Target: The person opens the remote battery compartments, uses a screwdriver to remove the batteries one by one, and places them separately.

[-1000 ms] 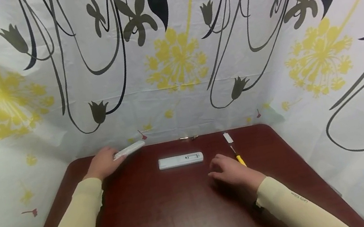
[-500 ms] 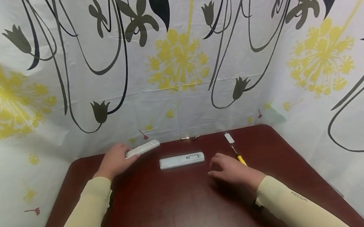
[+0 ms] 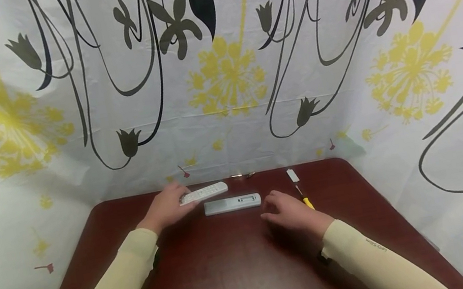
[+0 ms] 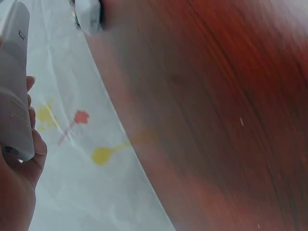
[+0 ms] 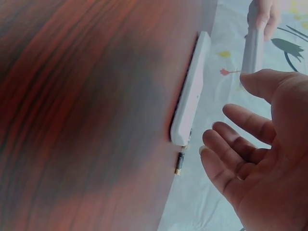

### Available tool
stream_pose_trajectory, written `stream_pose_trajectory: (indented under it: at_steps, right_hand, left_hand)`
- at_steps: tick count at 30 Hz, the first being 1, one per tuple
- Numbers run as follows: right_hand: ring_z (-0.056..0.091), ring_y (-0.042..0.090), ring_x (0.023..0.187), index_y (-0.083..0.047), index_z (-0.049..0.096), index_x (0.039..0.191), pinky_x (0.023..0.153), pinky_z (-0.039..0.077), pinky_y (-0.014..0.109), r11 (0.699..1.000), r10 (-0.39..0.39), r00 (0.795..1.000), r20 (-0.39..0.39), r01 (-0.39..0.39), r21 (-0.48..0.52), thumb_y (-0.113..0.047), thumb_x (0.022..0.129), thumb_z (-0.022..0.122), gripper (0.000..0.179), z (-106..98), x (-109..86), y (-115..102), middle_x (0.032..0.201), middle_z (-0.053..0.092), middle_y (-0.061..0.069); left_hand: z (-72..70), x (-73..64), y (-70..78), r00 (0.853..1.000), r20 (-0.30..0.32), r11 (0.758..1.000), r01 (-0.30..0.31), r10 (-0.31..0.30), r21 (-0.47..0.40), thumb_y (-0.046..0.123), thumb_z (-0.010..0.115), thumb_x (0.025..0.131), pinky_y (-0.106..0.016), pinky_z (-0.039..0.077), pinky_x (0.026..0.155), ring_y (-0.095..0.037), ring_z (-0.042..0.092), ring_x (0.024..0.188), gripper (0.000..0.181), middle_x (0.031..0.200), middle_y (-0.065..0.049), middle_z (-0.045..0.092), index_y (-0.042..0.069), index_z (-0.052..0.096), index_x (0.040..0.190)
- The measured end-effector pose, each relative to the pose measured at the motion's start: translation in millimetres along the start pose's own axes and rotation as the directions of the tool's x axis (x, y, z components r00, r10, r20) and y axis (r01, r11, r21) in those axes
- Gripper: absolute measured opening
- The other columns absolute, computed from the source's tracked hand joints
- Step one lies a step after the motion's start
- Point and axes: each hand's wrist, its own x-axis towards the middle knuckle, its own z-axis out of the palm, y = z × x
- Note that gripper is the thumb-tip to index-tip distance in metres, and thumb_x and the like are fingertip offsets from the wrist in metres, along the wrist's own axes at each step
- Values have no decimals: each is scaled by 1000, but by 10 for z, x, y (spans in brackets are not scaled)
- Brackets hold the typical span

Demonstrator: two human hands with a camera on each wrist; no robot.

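Note:
My left hand [image 3: 165, 207] grips a white remote control [image 3: 205, 192] by one end, buttons facing up in the head view. In the left wrist view the fingers curl round this held remote [image 4: 14, 91]. A second white remote [image 3: 223, 206] lies on the table [image 3: 223, 280] just in front of it, its battery compartment uncovered at the right end. My right hand [image 3: 292, 212] hovers to the right of that second remote, holding nothing. Its fingers [image 5: 240, 144] are loosely bent in the right wrist view.
A yellow-handled screwdriver [image 3: 307, 202] lies beyond my right hand, its shaft pointing at a small white battery cover [image 3: 293, 175]. Batteries [image 3: 241, 175] lie along the back edge. A flower-patterned sheet [image 3: 229, 129] hangs behind and on both sides.
My left hand has carried the held remote rightward and slightly toward me, close to the second remote. The right hand has barely moved.

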Motion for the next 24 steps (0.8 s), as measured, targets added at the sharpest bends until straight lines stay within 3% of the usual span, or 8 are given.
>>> stream_pose_trajectory:
  at_steps: [11,18,24]
  right_hand:
    - [63,12,94,-19,73,109,89,59,39,1000,9,999,-34,-9,4,-36,102,83,21,-44,72,-69,105,62,-6]
    - [68,22,107,-7,71,130,95,60,44,997,42,998,-45,-39,65,-43,101,83,48,-61,97,-114,120,68,7]
    - [69,29,109,-6,69,131,95,60,46,993,56,997,-49,-51,108,-49,98,85,57,-79,105,-149,122,68,12]
  left_hand:
    - [76,-3,341,996,-4,996,-87,87,-12,52,82,96,-45,57,89,-19,60,98,39,114,2,64,19,77,116]
    - [128,-3,462,994,22,994,-111,111,-10,57,81,95,-38,55,86,-14,59,95,40,109,8,61,22,77,116]
    - [137,-24,534,989,35,989,-145,146,-14,54,81,97,-36,54,85,-12,57,96,39,108,9,59,22,77,118]
